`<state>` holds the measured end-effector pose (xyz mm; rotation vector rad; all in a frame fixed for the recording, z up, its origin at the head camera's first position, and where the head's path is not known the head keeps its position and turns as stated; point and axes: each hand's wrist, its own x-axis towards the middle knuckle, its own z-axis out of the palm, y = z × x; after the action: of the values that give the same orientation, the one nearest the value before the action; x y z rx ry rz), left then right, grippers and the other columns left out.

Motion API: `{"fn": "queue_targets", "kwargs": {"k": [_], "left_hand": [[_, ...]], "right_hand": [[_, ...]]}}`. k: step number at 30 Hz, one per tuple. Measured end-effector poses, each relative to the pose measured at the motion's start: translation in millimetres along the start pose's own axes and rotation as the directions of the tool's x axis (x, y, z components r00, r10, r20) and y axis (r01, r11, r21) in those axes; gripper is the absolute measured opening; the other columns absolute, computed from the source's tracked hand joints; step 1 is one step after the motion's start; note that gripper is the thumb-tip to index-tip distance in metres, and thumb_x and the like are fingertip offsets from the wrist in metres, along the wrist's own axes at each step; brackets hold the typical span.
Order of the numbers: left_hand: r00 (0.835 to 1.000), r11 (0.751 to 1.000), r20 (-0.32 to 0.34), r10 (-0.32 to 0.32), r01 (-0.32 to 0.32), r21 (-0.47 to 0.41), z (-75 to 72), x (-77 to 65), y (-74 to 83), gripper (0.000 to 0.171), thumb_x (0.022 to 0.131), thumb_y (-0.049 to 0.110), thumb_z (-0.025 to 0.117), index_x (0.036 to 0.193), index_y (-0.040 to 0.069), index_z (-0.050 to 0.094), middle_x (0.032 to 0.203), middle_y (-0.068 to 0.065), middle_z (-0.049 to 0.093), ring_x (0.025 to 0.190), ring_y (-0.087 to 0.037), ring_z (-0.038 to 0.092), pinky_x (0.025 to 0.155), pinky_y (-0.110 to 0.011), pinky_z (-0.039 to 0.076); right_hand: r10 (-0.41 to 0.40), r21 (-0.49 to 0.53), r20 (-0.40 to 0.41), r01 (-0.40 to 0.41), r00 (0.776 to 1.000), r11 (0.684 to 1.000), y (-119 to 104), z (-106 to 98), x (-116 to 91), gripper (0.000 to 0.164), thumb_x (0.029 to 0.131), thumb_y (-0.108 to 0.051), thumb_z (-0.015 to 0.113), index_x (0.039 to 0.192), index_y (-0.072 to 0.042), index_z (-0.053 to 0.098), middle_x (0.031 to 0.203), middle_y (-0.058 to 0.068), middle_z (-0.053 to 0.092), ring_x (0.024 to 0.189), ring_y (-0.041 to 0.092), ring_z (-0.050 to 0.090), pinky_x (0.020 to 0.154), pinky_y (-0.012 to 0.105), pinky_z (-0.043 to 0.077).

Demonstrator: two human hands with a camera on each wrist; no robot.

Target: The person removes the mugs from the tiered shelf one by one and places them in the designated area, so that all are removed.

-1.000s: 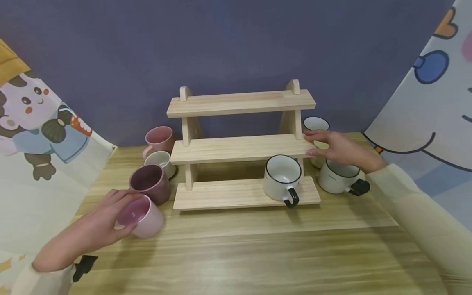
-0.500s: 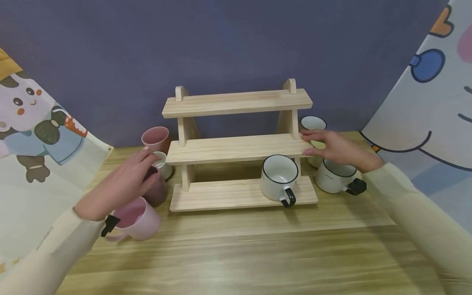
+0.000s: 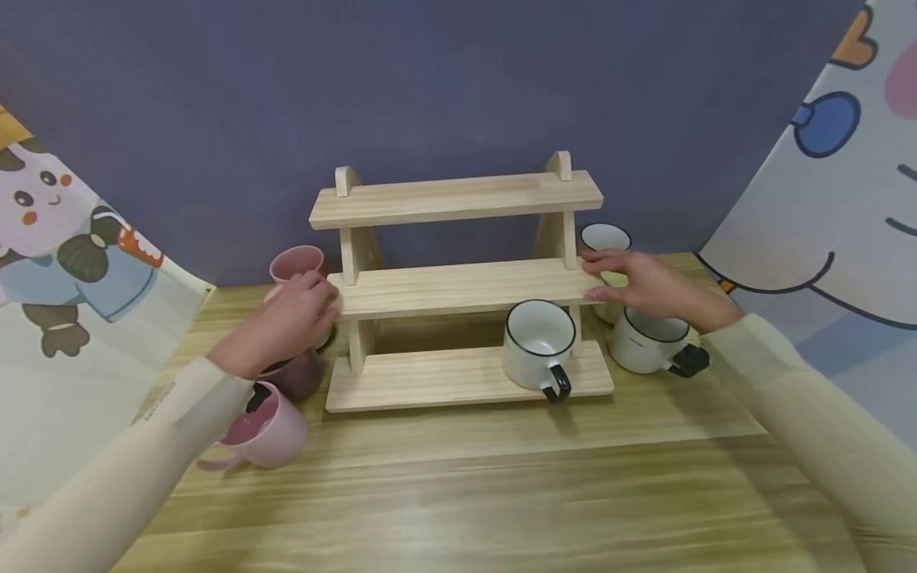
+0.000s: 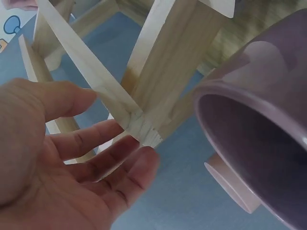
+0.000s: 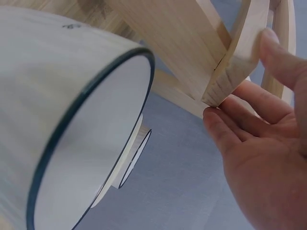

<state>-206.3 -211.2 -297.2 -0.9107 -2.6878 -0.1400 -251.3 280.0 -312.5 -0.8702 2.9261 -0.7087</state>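
A three-tier wooden shelf rack [image 3: 458,285] stands against the back wall. My left hand [image 3: 281,322] is at the left end of its middle board, with thumb and fingers on either side of the corner in the left wrist view. At the right end, my right hand [image 3: 645,282] pinches the same board, its thumb on one face and fingers [image 5: 225,129] behind. A white mug [image 3: 539,346] with a black rim and handle sits on the bottom board's right part. Below my left forearm stand a pink mug [image 3: 275,438] and a mauve mug [image 4: 268,86], partly hidden.
Behind my left hand is a rose mug [image 3: 295,261]; a small cup beside it is mostly covered. Right of the rack stand a white mug [image 3: 641,350], a black-rimmed white cup [image 3: 605,236] and a partly hidden greenish one [image 3: 614,280]. Printed cloths hang at both sides.
My left hand has let go of the pink mug and moved up and right, over the mauve mug, to the rack's middle board. My right hand stays at its end.
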Motion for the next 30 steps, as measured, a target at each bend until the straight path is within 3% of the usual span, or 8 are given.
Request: {"fn": "queue_targets", "kwargs": {"k": [6, 11, 14, 19, 24, 30], "left_hand": [[0.999, 1.0, -0.032, 0.029, -0.03, -0.006, 4.0, 0.9, -0.7, 0.011, 0.086, 0.003, 0.06, 0.091, -0.005, 0.064, 0.087, -0.016, 0.056, 0.083, -0.033, 0.05, 0.073, -0.046, 0.043], [0.999, 0.999, -0.032, 0.032, -0.032, -0.015, 3.6, 0.9, -0.1, 0.01, 0.086, 0.002, 0.06, 0.091, -0.005, 0.064, 0.086, -0.016, 0.055, 0.082, -0.032, 0.05, 0.073, -0.046, 0.043], [0.999, 1.0, -0.025, 0.023, -0.024, -0.019, 2.9, 0.1, -0.2, 0.01, 0.086, 0.002, 0.06, 0.091, -0.005, 0.065, 0.086, -0.017, 0.055, 0.082, -0.033, 0.05, 0.073, -0.046, 0.043], [0.999, 0.999, -0.027, 0.02, -0.021, -0.025, 2.9, -1.3, -1.1, 0.012, 0.086, 0.002, 0.06, 0.092, -0.006, 0.065, 0.088, -0.018, 0.056, 0.083, -0.033, 0.051, 0.075, -0.046, 0.044], [0.999, 1.0, -0.029, 0.019, -0.019, -0.021, 4.2, -0.7, -1.1, 0.01, 0.085, 0.002, 0.061, 0.091, -0.005, 0.066, 0.088, -0.017, 0.056, 0.083, -0.033, 0.052, 0.073, -0.045, 0.044], [1.0, 1.0, -0.01, -0.001, 0.001, -0.019, 4.5, 0.2, -0.2, 0.01, 0.088, 0.004, 0.059, 0.089, -0.003, 0.066, 0.086, -0.016, 0.055, 0.082, -0.031, 0.05, 0.073, -0.046, 0.044]], "right_hand": [[-0.035, -0.027, -0.039, 0.034, 0.999, 0.999, -10, 0, -3, 0.043, 0.086, -0.02, 0.071, 0.12, 0.004, 0.062, 0.138, 0.02, 0.045, 0.127, 0.04, 0.039, 0.096, 0.053, 0.036], [-0.128, -0.065, -0.104, 0.122, 0.986, 0.99, -36, 8, -11, 0.038, 0.09, -0.024, 0.066, 0.12, -0.001, 0.063, 0.136, 0.014, 0.048, 0.125, 0.034, 0.042, 0.095, 0.052, 0.038], [-0.175, -0.047, -0.073, 0.172, 0.982, 0.984, -60, 12, -14, 0.044, 0.092, -0.029, 0.063, 0.125, 0.0, 0.059, 0.135, 0.013, 0.048, 0.125, 0.032, 0.042, 0.097, 0.051, 0.037], [-0.17, -0.063, 0.007, 0.17, 0.985, 0.983, -88, 24, -16, 0.065, 0.086, -0.05, 0.063, 0.128, -0.001, 0.056, 0.131, 0.012, 0.049, 0.122, 0.029, 0.044, 0.096, 0.047, 0.038], [-0.155, -0.116, 0.02, 0.156, 0.988, 0.981, -98, 32, -13, 0.079, 0.076, -0.059, 0.069, 0.127, -0.001, 0.057, 0.127, 0.011, 0.051, 0.12, 0.029, 0.044, 0.094, 0.048, 0.039], [-0.147, -0.155, 0.011, 0.147, 0.989, 0.977, -100, 34, -9, 0.076, 0.072, -0.056, 0.075, 0.123, -0.002, 0.06, 0.12, 0.01, 0.054, 0.113, 0.027, 0.047, 0.087, 0.046, 0.043]]}}
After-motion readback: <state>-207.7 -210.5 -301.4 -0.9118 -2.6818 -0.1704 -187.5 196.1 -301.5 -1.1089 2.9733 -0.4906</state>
